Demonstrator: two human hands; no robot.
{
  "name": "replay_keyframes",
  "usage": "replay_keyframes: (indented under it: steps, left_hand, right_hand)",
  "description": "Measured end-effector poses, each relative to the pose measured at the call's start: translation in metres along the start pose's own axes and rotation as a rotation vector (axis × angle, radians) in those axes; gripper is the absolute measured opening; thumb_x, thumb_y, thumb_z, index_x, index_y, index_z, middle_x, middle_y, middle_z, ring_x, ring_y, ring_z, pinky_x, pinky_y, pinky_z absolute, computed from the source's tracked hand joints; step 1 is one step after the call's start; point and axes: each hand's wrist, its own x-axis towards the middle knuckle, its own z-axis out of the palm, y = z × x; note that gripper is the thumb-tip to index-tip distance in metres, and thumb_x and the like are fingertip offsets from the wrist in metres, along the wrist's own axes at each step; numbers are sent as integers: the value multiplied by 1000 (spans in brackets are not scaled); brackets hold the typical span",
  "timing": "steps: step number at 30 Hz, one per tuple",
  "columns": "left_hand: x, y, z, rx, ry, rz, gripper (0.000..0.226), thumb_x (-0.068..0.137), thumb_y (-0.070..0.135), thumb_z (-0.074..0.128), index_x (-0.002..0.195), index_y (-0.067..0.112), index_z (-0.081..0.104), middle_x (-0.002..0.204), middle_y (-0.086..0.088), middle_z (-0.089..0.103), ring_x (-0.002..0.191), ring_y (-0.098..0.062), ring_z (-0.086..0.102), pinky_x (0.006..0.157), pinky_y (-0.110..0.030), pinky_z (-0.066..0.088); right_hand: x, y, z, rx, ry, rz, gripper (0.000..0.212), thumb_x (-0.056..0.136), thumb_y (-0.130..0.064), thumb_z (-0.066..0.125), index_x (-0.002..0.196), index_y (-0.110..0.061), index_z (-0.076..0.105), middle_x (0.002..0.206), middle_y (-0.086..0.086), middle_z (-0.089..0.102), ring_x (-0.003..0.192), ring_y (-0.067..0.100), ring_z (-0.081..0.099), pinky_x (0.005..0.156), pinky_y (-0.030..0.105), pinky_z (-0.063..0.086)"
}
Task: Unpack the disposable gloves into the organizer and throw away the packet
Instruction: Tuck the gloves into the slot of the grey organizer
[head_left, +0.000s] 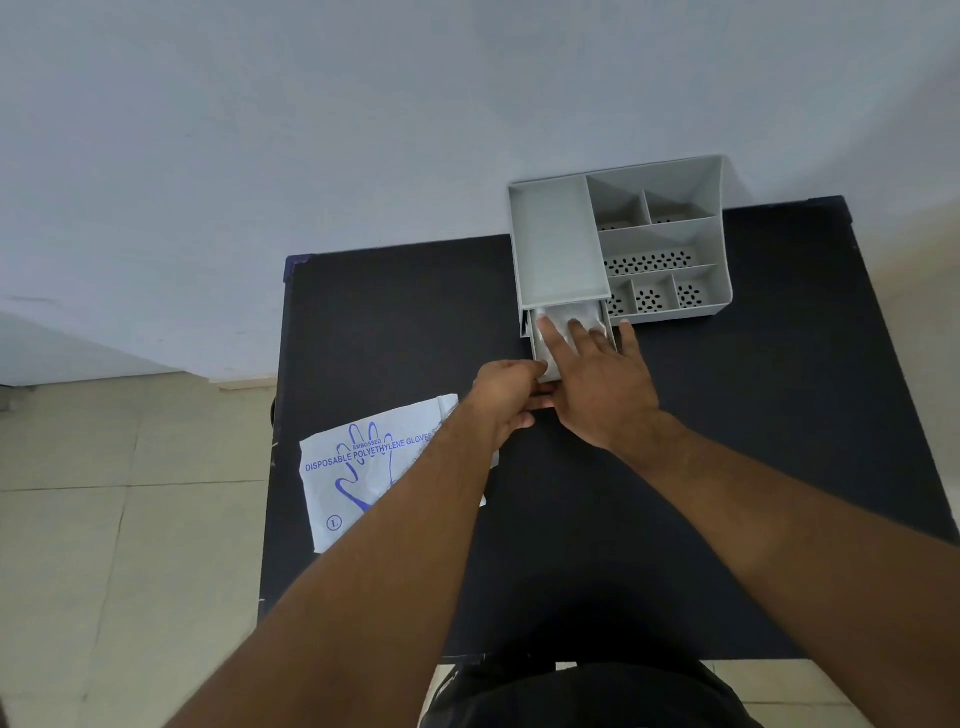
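Black table (675, 493): packet (374, 478) reads "DISPOSABLE POLYETHYLENE GLOVES", "L".

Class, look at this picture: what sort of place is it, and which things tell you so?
Probably a plain indoor workroom or office corner, though that is uncertain. A small black table stands against a bare pale wall on a tiled floor, with a grey desk organizer on it.

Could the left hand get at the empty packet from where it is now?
Probably yes. The packet lies flat on the table under the left forearm, uncovered otherwise; the left hand only needs to leave the drawer front.
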Motion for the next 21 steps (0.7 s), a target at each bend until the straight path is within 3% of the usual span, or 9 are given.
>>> replay_keyframes:
  steps: [6, 10, 13, 16, 21]
  left_hand:
    - [-4, 6, 0, -48, -14, -16, 16, 100, 18, 52, 110, 15, 65, 103, -10, 77, 83, -19, 73, 77, -37, 44]
    - [-3, 6, 0, -44, -26, -5, 25, 100, 16, 52, 121, 15, 65, 109, -9, 77, 94, -20, 73, 82, -39, 45]
    - [-1, 5, 0, -62, -12, 22, 34, 98, 10, 52, 130, 12, 63, 108, -7, 78, 92, -18, 74, 76, -36, 45]
    - [0, 5, 0, -67, -5, 40, 38, 95, 8, 55, 131, 14, 65, 105, -5, 79, 91, -17, 75, 75, -36, 45]
    - [-4, 7, 2, -70, -20, 51, 43, 93, 10, 59, 135, 19, 61, 106, -2, 79, 101, -18, 74, 80, -38, 46]
  right_hand:
    - [13, 0, -1, -100, -100, 19, 80, 90, -47, 55, 157, -25, 18, 164, 14, 20, 149, 35, 21, 120, 58, 10]
    - [17, -5, -2, -97, -99, 35, 80, 88, -44, 58, 156, -21, 22, 163, 16, 23, 148, 37, 23, 120, 55, 11]
    - [14, -7, -1, -33, -42, 66, 83, 89, -43, 59, 156, -15, 18, 163, 16, 25, 150, 34, 23, 122, 53, 7]
    - [7, -8, 1, 4, 55, 22, 77, 90, -40, 58, 155, -15, 25, 158, 15, 36, 147, 32, 32, 121, 54, 11]
    - [-4, -4, 4, 34, 263, -43, 48, 88, -27, 63, 134, -17, 58, 131, 10, 64, 124, 30, 57, 116, 54, 28]
